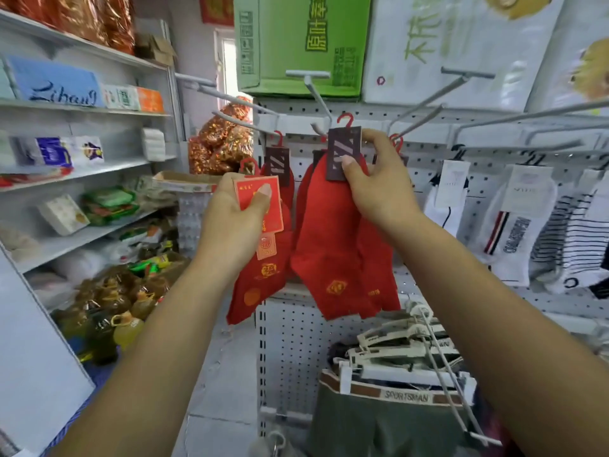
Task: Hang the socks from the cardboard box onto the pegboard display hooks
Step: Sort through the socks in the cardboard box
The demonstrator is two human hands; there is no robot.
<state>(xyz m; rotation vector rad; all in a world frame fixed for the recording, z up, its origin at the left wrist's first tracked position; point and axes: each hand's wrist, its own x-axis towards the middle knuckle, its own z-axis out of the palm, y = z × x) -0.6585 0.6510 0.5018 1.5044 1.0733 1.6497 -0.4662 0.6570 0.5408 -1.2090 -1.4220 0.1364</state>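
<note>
At pegboard (pixel 438 159): right hand (pixel 379 179) pinches red socks (pixel 329 245); left hand (pixel 237 219) holds another pair (pixel 260 275).

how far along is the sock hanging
Done: one red pair hangs on the pegboard. In hand: the right hand pinches a dark-tagged pair at a peg hook; the left hand grips a red-carded pair. Left: both; what remains boxed isn't visible.

Matt red cloth socks (pixel 333 245) — paper tags (pixel 342 153) — on perforated metal pegboard (pixel 296 341).
</note>
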